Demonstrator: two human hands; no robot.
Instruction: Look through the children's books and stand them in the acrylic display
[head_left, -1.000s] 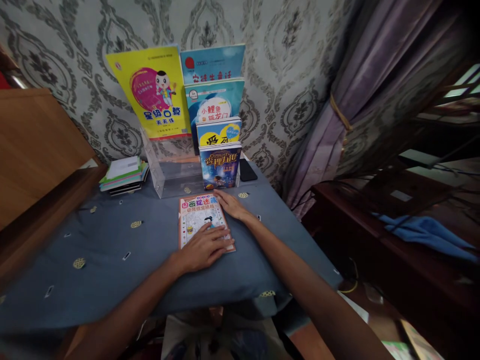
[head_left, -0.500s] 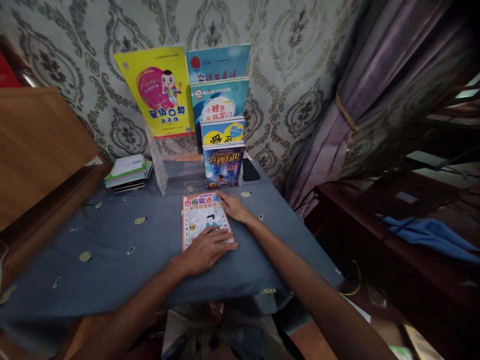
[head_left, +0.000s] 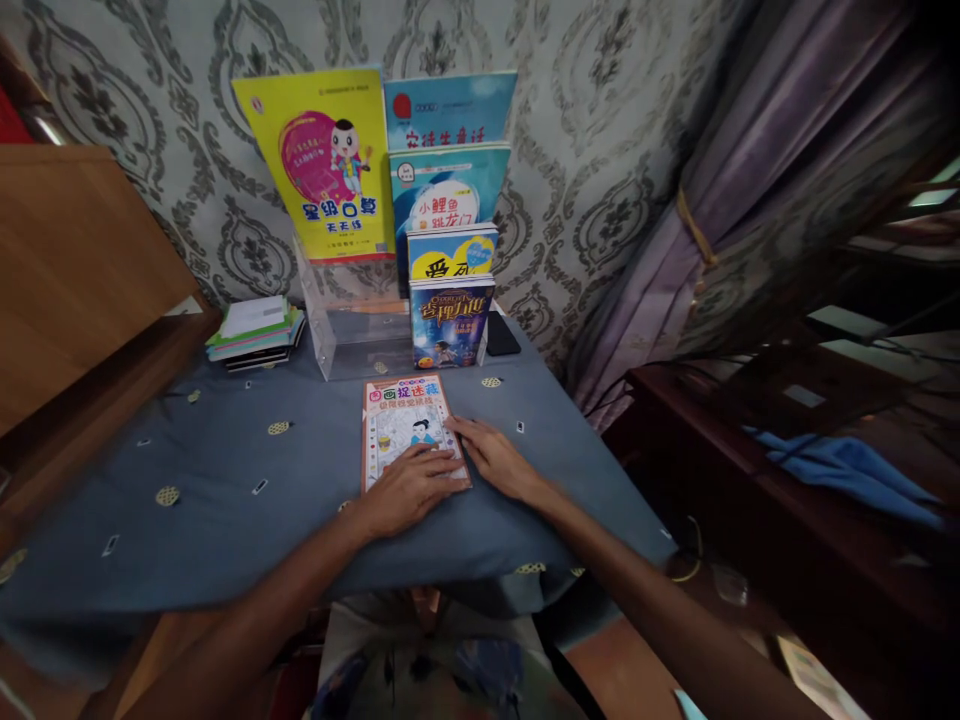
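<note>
A thin picture book point(head_left: 405, 415) with a drawn figure on its cover lies flat on the cloth-covered table point(head_left: 300, 530), below the clear stand. Across the lower part of the cover rests my left hand point(head_left: 414, 488), fingers stretched out and pointing right. My right hand point(head_left: 495, 458) is at the book's right edge, its fingers extended over the border of the cover. Neither hand grips the book. The lower cover is partly hidden under my left hand.
A clear acrylic stand point(head_left: 352, 360) holds a yellow workbook point(head_left: 352, 235) and several blue-toned books point(head_left: 450, 325). A black phone point(head_left: 502, 337) lies right of it, a stack of booklets point(head_left: 255, 335) left. Dark furniture with a blue cloth point(head_left: 847, 465) stands at right.
My right hand has slid from the book's top right corner down along its right edge. My left hand stays on the lower cover. The view has shifted slightly.
</note>
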